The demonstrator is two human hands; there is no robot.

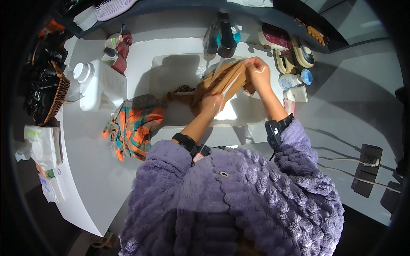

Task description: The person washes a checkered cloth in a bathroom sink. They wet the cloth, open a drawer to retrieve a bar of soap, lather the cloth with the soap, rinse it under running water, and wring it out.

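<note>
Over a white sink basin [179,115], I hold a wet tan-brown cloth garment [221,81] stretched between both hands. My left hand [212,103] grips its lower part, and my right hand [258,71] pinches its upper right edge. A thin stream of water falls from the black faucet [226,41] onto the fabric. A darker patterned part of cloth lies in the basin to the left of my left hand. An orange, green and grey plaid cloth [137,124] is heaped on the counter at the basin's left edge.
On the left stand a large white jug [102,84], a wicker basket [57,92] and tissue packs [41,147]. A red cup holder [121,57] sits behind. To the right are a pump bottle [290,81], a cream tube [296,94], soap dishes [284,62] and a socket with cords [368,163].
</note>
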